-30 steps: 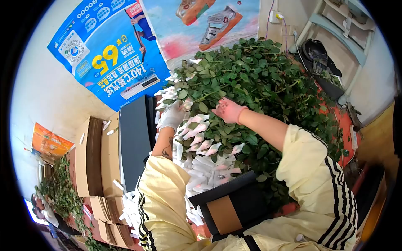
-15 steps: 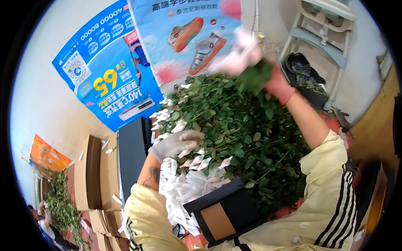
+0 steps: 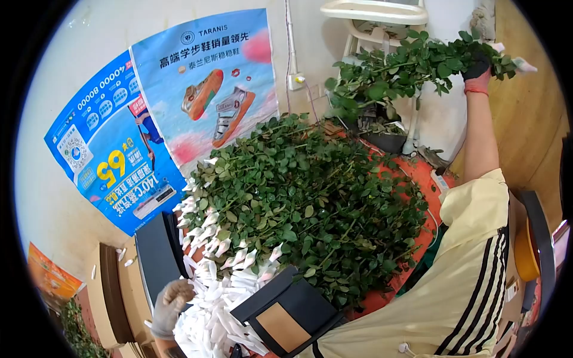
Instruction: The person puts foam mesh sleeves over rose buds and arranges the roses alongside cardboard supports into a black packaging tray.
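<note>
My right hand (image 3: 477, 68), in a dark glove with a red cuff, is raised at the upper right. Its fingers are wrapped round leafy rose stems (image 3: 412, 62); pale, sleeved buds (image 3: 524, 64) stick out beyond it to the right. My left hand (image 3: 171, 304), in a grey glove, is at the lower left with its fingers curled and nothing visible in them. Close beside it lies a heap of white sleeves (image 3: 206, 316). A large pile of roses (image 3: 310, 203) covers most of the red table, its white-wrapped buds (image 3: 209, 224) pointing left.
A black open box (image 3: 289, 313) with a brown panel sits at the table's near edge. Flat cardboard (image 3: 110, 292) and a dark panel (image 3: 158, 247) stand at left. Posters (image 3: 209, 89) hang on the wall. A white high chair (image 3: 376, 15) stands behind the raised stems.
My right hand has carried the rose stems to the right, away from the pile. My left hand has left the buds and moved down-left beside the white sleeves. The camera view has shifted.
</note>
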`<state>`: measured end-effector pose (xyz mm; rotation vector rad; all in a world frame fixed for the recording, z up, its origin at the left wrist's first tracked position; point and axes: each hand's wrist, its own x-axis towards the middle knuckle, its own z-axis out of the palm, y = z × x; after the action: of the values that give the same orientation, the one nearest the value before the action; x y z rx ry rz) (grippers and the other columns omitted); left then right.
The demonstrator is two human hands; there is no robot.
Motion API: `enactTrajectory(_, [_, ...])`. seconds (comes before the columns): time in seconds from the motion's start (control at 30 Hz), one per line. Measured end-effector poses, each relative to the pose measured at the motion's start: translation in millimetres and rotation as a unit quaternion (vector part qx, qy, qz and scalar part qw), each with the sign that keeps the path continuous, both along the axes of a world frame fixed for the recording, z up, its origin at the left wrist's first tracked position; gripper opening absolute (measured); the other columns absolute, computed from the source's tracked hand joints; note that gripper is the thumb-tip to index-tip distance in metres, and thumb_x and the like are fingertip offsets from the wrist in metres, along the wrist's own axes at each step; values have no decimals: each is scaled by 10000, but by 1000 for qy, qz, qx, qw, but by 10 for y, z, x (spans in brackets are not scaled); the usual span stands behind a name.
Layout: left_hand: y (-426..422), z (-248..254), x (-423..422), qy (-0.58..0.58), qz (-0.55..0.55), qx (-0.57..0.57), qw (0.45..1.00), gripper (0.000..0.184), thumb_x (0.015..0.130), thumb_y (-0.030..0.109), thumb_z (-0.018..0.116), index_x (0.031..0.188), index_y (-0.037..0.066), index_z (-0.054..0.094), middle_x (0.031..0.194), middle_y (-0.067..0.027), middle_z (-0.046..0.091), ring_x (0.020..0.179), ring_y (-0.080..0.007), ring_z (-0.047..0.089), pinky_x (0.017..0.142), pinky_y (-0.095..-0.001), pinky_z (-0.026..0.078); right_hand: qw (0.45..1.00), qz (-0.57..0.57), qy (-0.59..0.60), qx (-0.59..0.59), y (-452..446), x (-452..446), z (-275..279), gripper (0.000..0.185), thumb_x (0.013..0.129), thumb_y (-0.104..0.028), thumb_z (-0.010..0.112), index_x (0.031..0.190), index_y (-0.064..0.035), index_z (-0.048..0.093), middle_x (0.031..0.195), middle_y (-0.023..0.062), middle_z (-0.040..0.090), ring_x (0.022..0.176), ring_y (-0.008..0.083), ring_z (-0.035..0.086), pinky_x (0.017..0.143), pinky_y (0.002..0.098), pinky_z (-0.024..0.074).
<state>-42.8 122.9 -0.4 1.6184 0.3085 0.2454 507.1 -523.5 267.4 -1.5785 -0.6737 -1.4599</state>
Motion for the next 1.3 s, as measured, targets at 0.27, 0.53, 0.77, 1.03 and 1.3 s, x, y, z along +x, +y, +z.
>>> enactTrajectory(0.27, [-882, 203, -333, 24, -113, 128, 985, 364, 806, 169, 610, 1083, -66, 579, 1066, -155, 619, 1042, -240, 565, 930, -335, 406, 974, 219, 41, 37, 1118, -1430, 425, 538, 921, -384, 414, 1344, -55, 359, 1335, 95, 449, 1217, 268, 453, 1050, 505, 277])
enactTrajectory(0.53, [-1219, -56, -889, -57, 82, 173, 980, 289, 820, 151, 590, 1027, -51, 601, 980, -136, 632, 871, -174, 589, 787, -287, 454, 820, 400, 107, -394, 2464, -3252, -1603, 550, 812, -173, 557, 1335, -83, 412, 1305, 120, 459, 1155, 246, 483, 838, 328, 464])
enactTrajectory(0.77, [-1836, -479, -1000, -115, 263, 306, 908, 278, 770, 133, 640, 1000, -19, 606, 909, -146, 616, 831, -244, 584, 770, -334, 451, 617, 461, 445, -457, 3063, -3935, -3743, 518, 755, -115, 494, 1271, -91, 473, 1263, 123, 456, 1175, 281, 422, 960, 329, 346])
enactTrajectory(1.03, [-2243, -797, -649, 98, 184, 437, 875, 332, 692, 130, 660, 1014, 54, 623, 996, -108, 616, 941, -305, 567, 845, -406, 434, 618, 233, 213, -720, 2999, -4077, -3873, 647, 733, -312, 557, 1311, -49, 429, 1305, 185, 419, 1236, 360, 338, 1069, 428, 220])
enactTrajectory(1.3, [-2135, -996, -596, 187, 224, 433, 853, 409, 679, 215, 692, 1048, 54, 619, 1014, -134, 605, 946, -314, 572, 822, -407, 451, 660, 278, 248, -652, 2918, -4054, -3971, 678, 692, -346, 626, 1298, -92, 455, 1367, 161, 360, 1290, 343, 273, 1100, 431, 176])
